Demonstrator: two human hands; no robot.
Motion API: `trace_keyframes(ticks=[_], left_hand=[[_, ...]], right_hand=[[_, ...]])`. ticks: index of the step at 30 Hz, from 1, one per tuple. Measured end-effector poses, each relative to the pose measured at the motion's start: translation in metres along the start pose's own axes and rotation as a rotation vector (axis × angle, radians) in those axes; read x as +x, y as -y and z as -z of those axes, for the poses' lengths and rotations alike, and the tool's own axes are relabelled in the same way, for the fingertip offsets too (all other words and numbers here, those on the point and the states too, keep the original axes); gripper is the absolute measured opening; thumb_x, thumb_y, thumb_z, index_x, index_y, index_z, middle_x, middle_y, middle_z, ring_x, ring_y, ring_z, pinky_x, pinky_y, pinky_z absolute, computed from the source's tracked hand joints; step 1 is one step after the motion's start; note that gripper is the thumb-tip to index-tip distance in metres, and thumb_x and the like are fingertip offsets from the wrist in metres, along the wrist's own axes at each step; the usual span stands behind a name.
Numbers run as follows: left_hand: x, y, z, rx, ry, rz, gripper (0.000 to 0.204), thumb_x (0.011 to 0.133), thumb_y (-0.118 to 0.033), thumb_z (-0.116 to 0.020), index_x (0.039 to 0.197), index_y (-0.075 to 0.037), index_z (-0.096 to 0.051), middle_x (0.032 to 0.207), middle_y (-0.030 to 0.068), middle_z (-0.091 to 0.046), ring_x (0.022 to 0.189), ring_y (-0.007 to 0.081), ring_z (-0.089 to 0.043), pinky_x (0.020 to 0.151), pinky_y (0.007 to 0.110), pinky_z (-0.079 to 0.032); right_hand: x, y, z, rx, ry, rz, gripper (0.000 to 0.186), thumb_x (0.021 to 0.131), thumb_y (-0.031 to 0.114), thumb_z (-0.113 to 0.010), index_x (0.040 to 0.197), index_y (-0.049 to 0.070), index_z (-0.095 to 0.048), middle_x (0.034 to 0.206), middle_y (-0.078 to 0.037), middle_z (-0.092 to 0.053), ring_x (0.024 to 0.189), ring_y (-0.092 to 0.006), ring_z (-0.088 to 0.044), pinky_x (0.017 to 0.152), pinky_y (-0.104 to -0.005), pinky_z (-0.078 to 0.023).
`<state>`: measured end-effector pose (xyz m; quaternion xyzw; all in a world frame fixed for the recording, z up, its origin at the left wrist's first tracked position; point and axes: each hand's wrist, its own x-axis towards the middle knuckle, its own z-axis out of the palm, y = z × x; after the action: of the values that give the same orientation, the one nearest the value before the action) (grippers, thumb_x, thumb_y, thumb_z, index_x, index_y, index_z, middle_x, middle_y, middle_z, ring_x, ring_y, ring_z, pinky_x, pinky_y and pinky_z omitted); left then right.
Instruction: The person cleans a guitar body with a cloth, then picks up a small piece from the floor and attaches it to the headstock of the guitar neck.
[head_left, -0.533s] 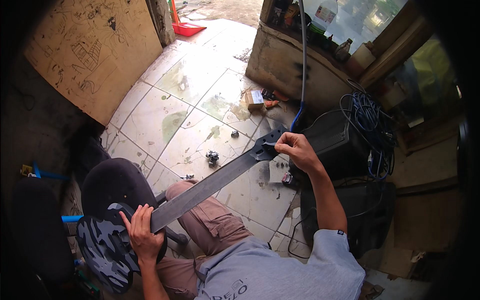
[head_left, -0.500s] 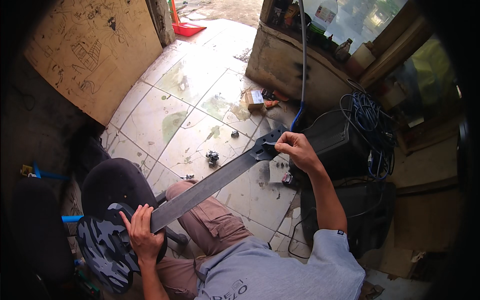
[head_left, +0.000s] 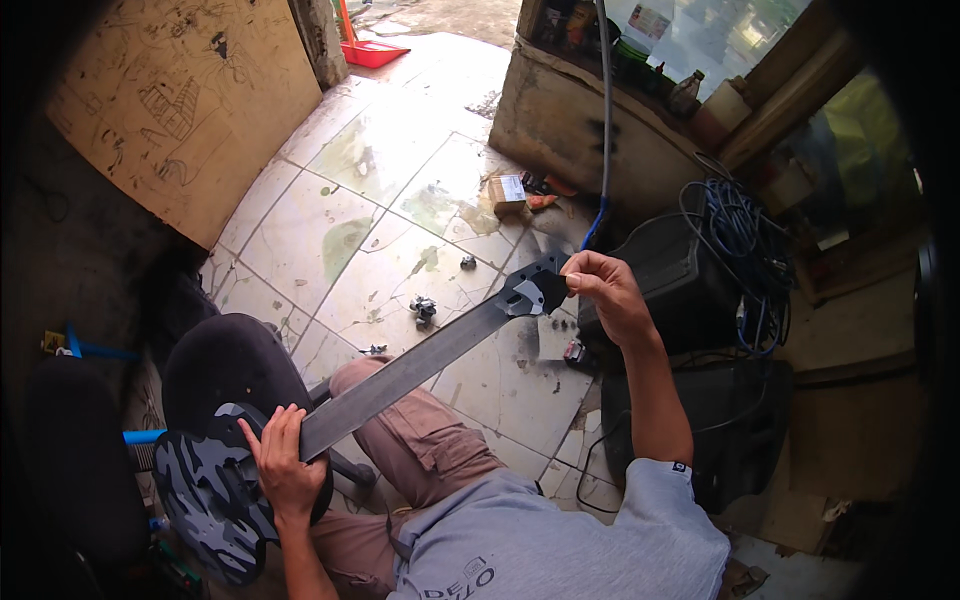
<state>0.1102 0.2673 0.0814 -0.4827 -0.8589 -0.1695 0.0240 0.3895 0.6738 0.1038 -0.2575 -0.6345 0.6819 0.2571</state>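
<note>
A stringless guitar lies slantwise across my lap, its camouflage body (head_left: 205, 500) at the lower left and its long grey neck (head_left: 410, 375) running up to the right. My left hand (head_left: 290, 470) is closed round the neck where it meets the body. At the far end, the dark headstock (head_left: 540, 268) has a row of holes and no tuners on it. My right hand (head_left: 612, 300) pinches the tip of a thin black-and-grey film (head_left: 540, 292) lying partly over the headstock. How much of the film still sticks is hard to tell.
Small metal parts (head_left: 423, 311) lie on the cracked tile floor (head_left: 300, 225). Under the guitar body is a black stool seat (head_left: 235, 365). Black cases (head_left: 665, 280) and coiled blue cable (head_left: 745, 250) stand at right. A small cardboard box (head_left: 506, 195) sits beyond the headstock.
My right hand has shifted slightly right and up, drawing the film's tip away. More of its grey and black surface shows over the headstock. My left hand stays in place.
</note>
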Motion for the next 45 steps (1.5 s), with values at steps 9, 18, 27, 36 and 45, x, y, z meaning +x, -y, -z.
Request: trace_keyframes(ticks=[9,18,27,36,45], left_hand=[[-0.002,-0.001,0.000,0.012,-0.008,0.002,0.057,0.069,-0.011,-0.076,0.125,-0.004,-0.066,0.127,0.0121,-0.068,0.129,0.0328,-0.060,0.126,0.067,-0.014],[-0.001,0.000,-0.001,0.004,-0.013,0.003,0.057,0.069,-0.011,-0.076,0.125,-0.005,-0.066,0.128,0.0119,-0.068,0.128,0.0329,-0.061,0.126,0.067,-0.014],[-0.001,-0.002,-0.001,-0.002,-0.024,0.011,0.056,0.068,-0.010,-0.076,0.123,-0.006,-0.066,0.128,0.0108,-0.068,0.128,0.0328,-0.061,0.126,0.067,-0.015],[-0.002,0.001,-0.003,-0.007,-0.028,0.017,0.055,0.068,-0.010,-0.076,0.122,-0.006,-0.067,0.126,0.0102,-0.069,0.127,0.0328,-0.062,0.125,0.067,-0.015],[-0.001,-0.001,-0.004,-0.006,-0.033,0.011,0.057,0.066,-0.009,-0.074,0.123,-0.005,-0.067,0.120,0.0095,-0.070,0.127,0.0334,-0.062,0.125,0.068,-0.014]], right_hand=[[-0.009,0.033,0.003,-0.120,-0.212,-0.025,0.020,0.093,0.012,-0.076,0.081,0.006,-0.062,0.073,0.000,-0.062,0.063,-0.0041,-0.057,0.052,-0.0206,-0.046],[-0.021,-0.005,-0.008,-0.542,-0.278,0.052,0.015,0.090,0.007,-0.077,0.092,0.002,-0.063,0.083,-0.004,-0.069,0.063,-0.0052,-0.060,0.057,-0.0263,-0.050],[-0.032,-0.020,-0.040,-0.918,-0.184,0.141,0.019,0.090,0.013,-0.077,0.105,0.003,-0.073,0.099,-0.011,-0.068,0.089,-0.0294,-0.071,0.078,-0.0389,-0.055],[-0.033,-0.027,-0.053,-0.885,-0.251,0.144,0.014,0.091,0.010,-0.074,0.102,0.001,-0.073,0.095,-0.013,-0.068,0.087,-0.0303,-0.071,0.078,-0.0396,-0.054],[-0.027,-0.028,-0.049,-0.771,-0.223,-0.008,0.013,0.091,0.010,-0.073,0.098,-0.001,-0.072,0.094,-0.013,-0.068,0.084,-0.0253,-0.070,0.076,-0.0362,-0.053]])
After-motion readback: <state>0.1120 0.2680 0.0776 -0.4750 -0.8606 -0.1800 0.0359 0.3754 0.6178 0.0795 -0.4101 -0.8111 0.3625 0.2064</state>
